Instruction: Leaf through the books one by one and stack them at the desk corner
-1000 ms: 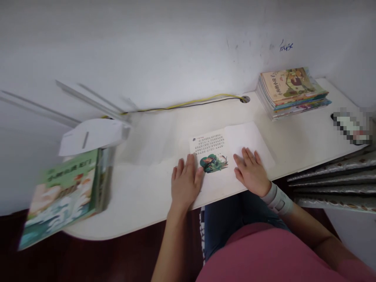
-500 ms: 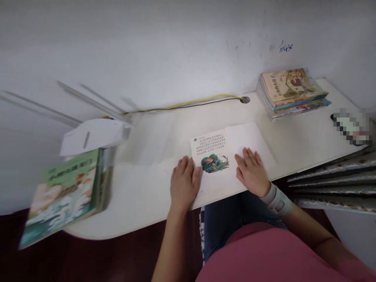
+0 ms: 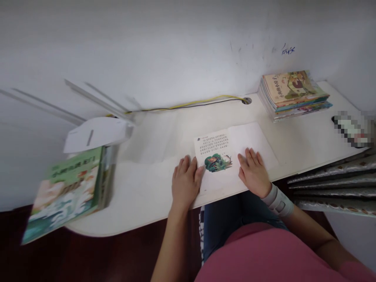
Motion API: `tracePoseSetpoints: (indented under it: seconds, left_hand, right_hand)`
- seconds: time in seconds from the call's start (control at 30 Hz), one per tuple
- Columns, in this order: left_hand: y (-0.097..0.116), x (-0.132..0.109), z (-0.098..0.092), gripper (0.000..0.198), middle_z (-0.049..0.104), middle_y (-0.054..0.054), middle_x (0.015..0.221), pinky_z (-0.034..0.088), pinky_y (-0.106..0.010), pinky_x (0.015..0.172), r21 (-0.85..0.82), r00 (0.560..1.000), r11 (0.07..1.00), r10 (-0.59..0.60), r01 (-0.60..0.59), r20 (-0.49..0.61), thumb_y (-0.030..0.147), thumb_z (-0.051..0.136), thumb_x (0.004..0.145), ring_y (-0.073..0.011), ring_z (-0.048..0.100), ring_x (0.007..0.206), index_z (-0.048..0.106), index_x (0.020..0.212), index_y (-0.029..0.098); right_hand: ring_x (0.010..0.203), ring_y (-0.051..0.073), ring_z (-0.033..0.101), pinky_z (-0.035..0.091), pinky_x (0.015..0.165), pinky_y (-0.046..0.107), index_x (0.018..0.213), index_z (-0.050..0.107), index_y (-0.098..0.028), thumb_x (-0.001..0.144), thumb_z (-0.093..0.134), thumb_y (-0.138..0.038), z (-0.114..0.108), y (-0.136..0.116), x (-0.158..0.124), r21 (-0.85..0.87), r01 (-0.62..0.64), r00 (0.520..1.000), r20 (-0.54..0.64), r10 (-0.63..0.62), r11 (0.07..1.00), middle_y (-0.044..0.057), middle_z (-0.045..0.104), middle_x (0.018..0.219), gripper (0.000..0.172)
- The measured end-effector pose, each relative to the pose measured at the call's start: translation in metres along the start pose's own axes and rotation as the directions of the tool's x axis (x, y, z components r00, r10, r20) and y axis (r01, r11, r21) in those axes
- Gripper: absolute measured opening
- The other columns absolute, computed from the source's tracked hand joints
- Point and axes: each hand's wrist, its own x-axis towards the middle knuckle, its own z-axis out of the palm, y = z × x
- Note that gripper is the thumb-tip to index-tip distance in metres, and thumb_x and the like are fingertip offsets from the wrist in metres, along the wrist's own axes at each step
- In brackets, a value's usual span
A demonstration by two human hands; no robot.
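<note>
A picture book lies spread out on the white desk in front of me. Its left page carries printed text above a green plant illustration; the right page looks mostly blank. My left hand rests flat at the book's left edge, its thumb touching the page and its fingers on the desk. Across the right page lies my right hand, fingers stretched out and palm down. A grey band wraps my right wrist. Neither hand grips anything.
A stack of picture books stands at the back right, with a pixelated phone-like object beyond it. On the left, more books sit beside a white device. Yellow and black cables run along the wall into a desk hole.
The view has shifted slightly, so the desk and books appear a little further right. Both hands stay resting in the same places on and beside the open book.
</note>
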Motion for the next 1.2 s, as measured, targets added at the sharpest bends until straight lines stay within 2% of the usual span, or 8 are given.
tracePoseSetpoints:
  seconds: [0.37, 0.57, 0.77, 0.83, 0.93, 1.03, 1.13, 1.2]
  left_hand:
    - [0.001, 0.000, 0.000, 0.056, 0.044, -0.018, 0.145, 0.033, -0.053, 0.108, 0.022, 1.000, 1.000, 0.000, 0.000, 0.004, 0.046, 0.028, 0.095, -0.0345, 0.038, 0.136, 0.055, 0.132, 0.014]
    - [0.001, 0.001, 0.001, 0.052, 0.045, -0.017, 0.145, 0.034, -0.054, 0.107, 0.010, 1.000, 1.000, 0.004, -0.004, -0.011, 0.044, 0.031, 0.095, -0.0338, 0.038, 0.136, 0.056, 0.131, 0.016]
    - [-0.003, 0.001, 0.005, 0.053, 0.044, -0.019, 0.145, 0.032, -0.054, 0.109, -0.013, 1.000, 1.000, -0.002, 0.001, -0.028, 0.041, 0.030, 0.095, -0.0337, 0.036, 0.137, 0.055, 0.130, 0.011]
    - [-0.004, -0.001, 0.007, 0.054, 0.044, -0.020, 0.144, 0.030, -0.054, 0.111, -0.031, 0.996, 0.999, -0.046, 0.043, -0.080, 0.041, 0.033, 0.093, -0.0336, 0.033, 0.139, 0.052, 0.133, 0.009]
    - [-0.004, -0.004, 0.009, 0.063, 0.042, -0.026, 0.144, 0.028, -0.057, 0.110, -0.035, 0.968, 0.980, -0.197, 0.194, -0.157, 0.043, 0.042, 0.089, -0.0378, 0.029, 0.140, 0.043, 0.136, 0.002]
    - [-0.002, -0.005, 0.008, 0.058, 0.046, -0.027, 0.140, 0.030, -0.060, 0.108, -0.036, 0.947, 0.963, -0.270, 0.267, -0.175, 0.044, 0.044, 0.087, -0.0409, 0.031, 0.138, 0.051, 0.125, 0.002]
    - [-0.002, -0.002, 0.006, 0.037, 0.055, -0.023, 0.130, 0.034, -0.055, 0.107, -0.072, 0.953, 0.972, -0.234, 0.224, -0.193, 0.038, 0.045, 0.087, -0.0373, 0.040, 0.132, 0.062, 0.102, 0.009]
    - [-0.002, -0.001, 0.003, 0.031, 0.058, -0.023, 0.122, 0.038, -0.052, 0.104, -0.084, 0.951, 0.968, -0.250, 0.238, -0.185, 0.033, 0.047, 0.085, -0.0353, 0.049, 0.123, 0.062, 0.098, 0.010]
  right_hand:
    - [0.137, 0.035, 0.034, 0.027, 0.111, 0.053, 0.135, 0.050, -0.007, 0.091, 0.045, -0.024, 0.001, 0.001, -0.001, 0.001, -0.002, 1.000, 0.010, 0.002, 1.000, 0.024, 0.042, 0.145, 0.047]
    - [0.139, 0.034, 0.032, 0.025, 0.112, 0.052, 0.134, 0.051, -0.008, 0.090, 0.044, -0.021, -0.001, 0.001, -0.001, 0.003, -0.017, 1.000, 0.013, 0.017, 1.000, 0.018, 0.041, 0.148, 0.046]
    - [0.138, 0.034, 0.033, 0.024, 0.112, 0.053, 0.132, 0.052, -0.008, 0.089, 0.046, -0.020, 0.000, 0.001, 0.000, 0.015, -0.028, 1.000, -0.009, 0.028, 1.000, 0.017, 0.041, 0.148, 0.046]
    - [0.136, 0.034, 0.036, 0.025, 0.111, 0.052, 0.132, 0.053, -0.008, 0.089, 0.045, -0.020, 0.001, 0.001, 0.000, 0.013, -0.022, 1.000, -0.011, 0.022, 1.000, 0.017, 0.043, 0.147, 0.046]
    - [0.135, 0.033, 0.038, 0.027, 0.110, 0.052, 0.132, 0.053, -0.008, 0.090, 0.044, -0.021, 0.002, 0.002, 0.000, 0.013, -0.008, 1.000, -0.005, 0.008, 1.000, 0.016, 0.046, 0.144, 0.045]
    - [0.134, 0.033, 0.039, 0.027, 0.110, 0.052, 0.132, 0.053, -0.009, 0.090, 0.043, -0.021, 0.002, 0.002, -0.001, 0.003, -0.006, 1.000, -0.015, 0.006, 1.000, 0.015, 0.047, 0.144, 0.045]
    - [0.133, 0.033, 0.041, 0.028, 0.109, 0.052, 0.131, 0.054, -0.007, 0.091, 0.042, -0.021, 0.003, 0.002, -0.001, -0.006, -0.007, 1.000, -0.013, 0.007, 1.000, 0.016, 0.048, 0.143, 0.045]
    - [0.133, 0.033, 0.042, 0.028, 0.109, 0.053, 0.132, 0.054, -0.007, 0.091, 0.041, -0.020, 0.003, 0.002, -0.001, -0.012, -0.004, 1.000, -0.011, 0.004, 1.000, 0.016, 0.049, 0.142, 0.044]
